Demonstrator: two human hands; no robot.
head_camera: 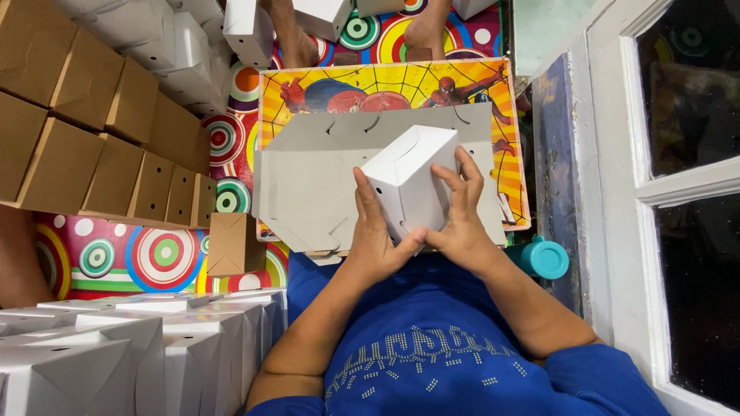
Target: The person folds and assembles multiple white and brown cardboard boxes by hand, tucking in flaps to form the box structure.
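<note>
Here, both hands are gripping a folded white box [408, 181] above a stack of flat grey cardboard blanks [308, 185]. The left hand [375, 239] and right hand [462, 219] are pressing its sides, fingers spread. Brown boxes [92, 139] are sitting well apart.

Left hand [375, 231] and right hand [461, 219] raised, fingers spread, palms facing.

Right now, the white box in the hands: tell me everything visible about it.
The white box is a small folded carton, apparently thin cardboard, plain and matte. Its top flaps look closed, with a curved tab slit near the upper edge. It is held tilted above a stack of flat grey carton blanks. The left hand grips its left side, the right hand its right, thumbs meeting at the lower corner.
</note>
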